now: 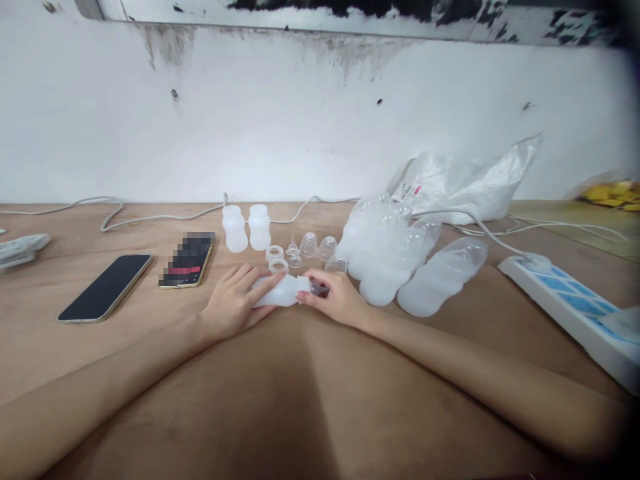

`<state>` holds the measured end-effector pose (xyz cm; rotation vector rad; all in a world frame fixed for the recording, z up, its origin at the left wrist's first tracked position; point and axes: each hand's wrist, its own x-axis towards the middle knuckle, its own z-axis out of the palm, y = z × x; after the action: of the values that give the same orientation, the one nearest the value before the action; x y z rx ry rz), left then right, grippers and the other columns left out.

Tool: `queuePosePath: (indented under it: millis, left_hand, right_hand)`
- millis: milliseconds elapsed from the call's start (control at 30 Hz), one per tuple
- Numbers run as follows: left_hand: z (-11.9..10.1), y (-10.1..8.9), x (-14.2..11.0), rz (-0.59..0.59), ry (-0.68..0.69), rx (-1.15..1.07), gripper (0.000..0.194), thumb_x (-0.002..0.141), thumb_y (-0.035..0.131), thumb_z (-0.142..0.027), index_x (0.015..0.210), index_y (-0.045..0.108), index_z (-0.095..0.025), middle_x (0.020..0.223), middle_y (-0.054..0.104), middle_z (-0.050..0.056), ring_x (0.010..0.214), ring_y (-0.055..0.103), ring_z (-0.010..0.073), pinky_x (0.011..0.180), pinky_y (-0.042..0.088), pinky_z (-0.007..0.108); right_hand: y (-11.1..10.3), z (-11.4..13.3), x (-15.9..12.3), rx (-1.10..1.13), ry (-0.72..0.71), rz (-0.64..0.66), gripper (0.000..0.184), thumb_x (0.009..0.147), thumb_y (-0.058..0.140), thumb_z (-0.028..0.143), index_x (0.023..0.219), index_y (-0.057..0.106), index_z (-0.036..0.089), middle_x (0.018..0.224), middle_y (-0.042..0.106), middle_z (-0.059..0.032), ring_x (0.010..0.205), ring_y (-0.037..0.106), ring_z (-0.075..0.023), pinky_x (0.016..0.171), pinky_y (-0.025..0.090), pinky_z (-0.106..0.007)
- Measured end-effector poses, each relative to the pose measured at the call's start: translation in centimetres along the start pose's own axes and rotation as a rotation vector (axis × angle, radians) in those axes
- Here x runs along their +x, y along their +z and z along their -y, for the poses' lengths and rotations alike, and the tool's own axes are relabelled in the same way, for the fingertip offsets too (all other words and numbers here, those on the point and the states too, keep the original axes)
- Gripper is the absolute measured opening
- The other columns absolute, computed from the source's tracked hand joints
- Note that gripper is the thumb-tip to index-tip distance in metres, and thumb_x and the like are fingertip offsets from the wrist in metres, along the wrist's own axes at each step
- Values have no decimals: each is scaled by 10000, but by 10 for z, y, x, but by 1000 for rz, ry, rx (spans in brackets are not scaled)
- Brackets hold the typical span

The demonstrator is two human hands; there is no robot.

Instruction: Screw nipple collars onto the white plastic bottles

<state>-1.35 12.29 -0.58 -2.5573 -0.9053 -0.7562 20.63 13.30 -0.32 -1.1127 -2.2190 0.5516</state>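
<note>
A frosted white baby bottle (281, 293) lies on its side between my hands, its neck pointing right. My left hand (239, 295) is wrapped round the bottle's body. At the neck, my right hand (334, 293) pinches the collar end, with a clear teat (318, 288) partly hidden behind its fingers. Just beyond are ring collars (275, 253), a clear teat (294, 248) and several clear dome caps (327, 248). Two bottles without tops (235, 229) stand upright farther back.
Several capped bottles (380, 247) lie piled on the right, in front of a plastic bag (465, 180). A power strip (575, 300) with a cable sits at far right. Two phones, one dark (106, 288) and one lit (189, 260), lie on the left. White cables run along the wall.
</note>
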Motion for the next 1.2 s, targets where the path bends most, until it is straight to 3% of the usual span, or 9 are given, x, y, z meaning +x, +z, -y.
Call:
queuePosePath:
  millis: [100,233,733,900,1000,1067,1200]
  left_hand:
    - [0,-1,1,6,-41,-69,476,815,507,-366,1240,437,-164,1028,587,110,914,543,235,777,459,372]
    - [0,-1,0,29,-67,-138,512,808,508,-385,1261,408,-168,1040,579,112,949,539,240,796,464,372]
    - [-1,-2,-2,24,-24,2,422,828,505,-318,1226,464,-183,1053,592,108,903,537,239,768,447,379]
    - [-1,-2,-1,30,-31,-8,424,824,504,-316,1227,464,-192,1047,590,108,894,535,237,756,447,373]
    - [0,-1,-1,33,-61,-54,449,816,510,-333,1238,447,-194,1059,580,108,924,530,242,783,442,384]
    - [2,-1,0,20,-118,-101,457,809,518,-347,1233,444,-192,1055,580,101,938,531,241,802,443,379]
    - [6,1,0,-49,-339,-224,469,780,553,-386,1201,448,-209,1110,564,80,1026,517,246,854,436,375]
  right_hand:
    - [0,1,0,-13,9,-14,326,786,492,492,858,556,181,694,603,-6,585,528,-127,557,397,-246]
    - [-1,3,-2,10,-90,-69,308,772,540,425,979,498,201,859,623,-27,684,569,-146,630,434,-271]
    - [-2,3,-1,141,-17,36,269,777,536,433,876,466,193,665,557,16,570,497,-113,541,406,-239]
    - [-3,4,-2,116,-13,42,273,789,513,445,884,449,198,669,556,16,555,490,-115,528,400,-244]
    - [-5,5,-2,25,-66,38,295,812,476,452,966,435,204,778,590,-18,622,534,-143,573,428,-273]
    - [-6,5,-3,-17,-154,-25,326,835,444,429,1068,400,206,908,598,-59,774,570,-187,685,448,-326]
    - [-9,5,-2,-73,-232,-341,307,892,313,322,1174,325,200,1088,525,-108,1033,494,-224,882,388,-398]
